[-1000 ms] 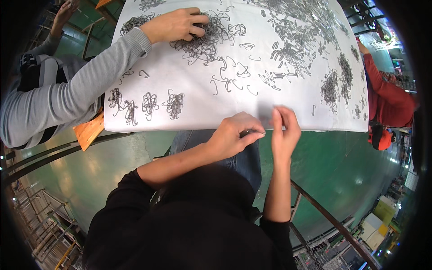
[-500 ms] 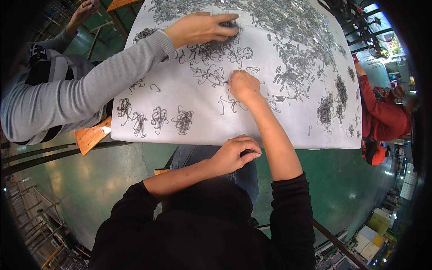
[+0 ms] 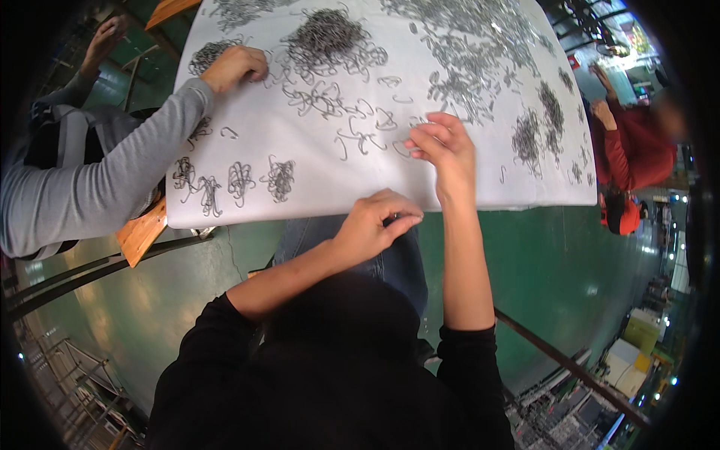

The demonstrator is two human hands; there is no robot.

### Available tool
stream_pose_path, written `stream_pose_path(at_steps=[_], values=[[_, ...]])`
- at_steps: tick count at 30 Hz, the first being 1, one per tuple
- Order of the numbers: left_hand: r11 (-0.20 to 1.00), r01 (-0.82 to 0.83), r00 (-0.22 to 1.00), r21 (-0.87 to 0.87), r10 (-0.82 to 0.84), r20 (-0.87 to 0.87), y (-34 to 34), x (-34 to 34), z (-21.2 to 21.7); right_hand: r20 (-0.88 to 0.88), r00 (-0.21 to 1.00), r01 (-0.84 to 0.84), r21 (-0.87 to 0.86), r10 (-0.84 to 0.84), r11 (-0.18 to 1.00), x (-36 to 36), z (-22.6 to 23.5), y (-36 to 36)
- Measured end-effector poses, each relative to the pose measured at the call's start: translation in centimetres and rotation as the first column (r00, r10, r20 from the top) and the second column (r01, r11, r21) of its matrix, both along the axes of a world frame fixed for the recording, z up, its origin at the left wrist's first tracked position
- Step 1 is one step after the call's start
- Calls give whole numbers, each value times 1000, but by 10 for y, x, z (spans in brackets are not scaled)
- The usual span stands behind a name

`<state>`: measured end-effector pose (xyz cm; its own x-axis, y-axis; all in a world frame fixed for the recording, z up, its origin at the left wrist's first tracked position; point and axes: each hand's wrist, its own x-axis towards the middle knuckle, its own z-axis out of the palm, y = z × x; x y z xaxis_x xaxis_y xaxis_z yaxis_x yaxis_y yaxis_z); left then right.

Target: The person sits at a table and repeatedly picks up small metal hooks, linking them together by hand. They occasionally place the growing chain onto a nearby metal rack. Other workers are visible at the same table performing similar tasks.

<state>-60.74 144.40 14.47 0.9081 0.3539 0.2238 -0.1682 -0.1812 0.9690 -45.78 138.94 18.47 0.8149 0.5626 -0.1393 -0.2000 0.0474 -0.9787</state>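
My right hand [image 3: 444, 150] is raised over the near part of the white-covered table [image 3: 360, 187], its fingers loosely bent and apart, and nothing shows in them. Beside its fingertips lie loose, curved metal wire hooks [image 3: 361, 139]. Over my lap, at the table's near edge, my left hand [image 3: 377, 227] is closed, thumb against fingers; whatever it may hold is hidden. A dense heap of hooks [image 3: 327, 34] sits farther back. Small bundles of hooks [image 3: 240, 181] are set out in a row at the near left.
Many small oblong metal pieces [image 3: 469, 60] spread over the far right. Dark clusters [image 3: 527, 141] lie at the right side. A co-worker's grey-sleeved arm [image 3: 135, 165] reaches in from the left, hand over the table. A person in red [image 3: 637, 150] is at the right.
My right hand has drawn back from the loose hooks and its fingers have parted. My left hand stays closed. The co-worker's hand has moved left off the big heap. The view has shifted.
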Motion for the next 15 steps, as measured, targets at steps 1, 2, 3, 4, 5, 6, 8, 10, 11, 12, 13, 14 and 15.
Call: stream_pose_path(at_steps=[1, 2, 3, 4, 5, 6, 8, 10, 11, 12, 13, 14, 15], values=[[1000, 14, 1000, 5, -14, 0, 0, 0, 0, -6, 997, 74, -16, -74, 997, -14, 7, -21], [1000, 22, 1000, 5, -22, -15, -1, 0, 1, 3, 992, 125, 2, -125, 992, -29, 15, -42], [1000, 30, 999, 7, -30, -28, -2, 0, 1, 27, 988, 147, 72, -149, 987, -42, 21, -58], [999, 37, 999, 11, -37, -37, -2, 1, 2, 9, 979, 201, 30, -202, 979, -54, 24, -70], [999, 37, 996, 23, -36, -76, -4, 1, 3, 1, 974, 227, 38, -227, 973, -65, 26, -79], [1000, 25, 998, 17, -24, -51, -6, 2, 4, -18, 965, 263, 37, -262, 964, -75, 26, -86], [1000, -1, 1000, -4, 1, 3, -11, 6, 6, -20, 957, 292, 54, -291, 955, -87, 22, -92], [1000, 13, 1000, -6, -13, -19, -14, 8, 8, -32, 940, 340, 17, -340, 940, -92, 18, -94], [1000, 15, 1000, -8, -15, -22, -15, 9, 10, -26, 934, 357, 12, -357, 934, -92, 16, -95], [1000, 16, 1000, -8, -17, -24, -16, 10, 11, -7, 930, 369, 18, -369, 929, -91, 14, -96], [1000, 15, 999, 22, -14, -32, -17, 11, 11, 12, 926, 377, 25, -378, 926, -90, 13, -96], [998, 14, 999, 54, -12, -42, -17, 11, 12, 27, 922, 386, 36, -387, 922, -90, 11, -96], [996, 13, 999, 84, -9, -53, -18, 11, 12, 54, 915, 396, 53, -399, 917, -91, 9, -96]])
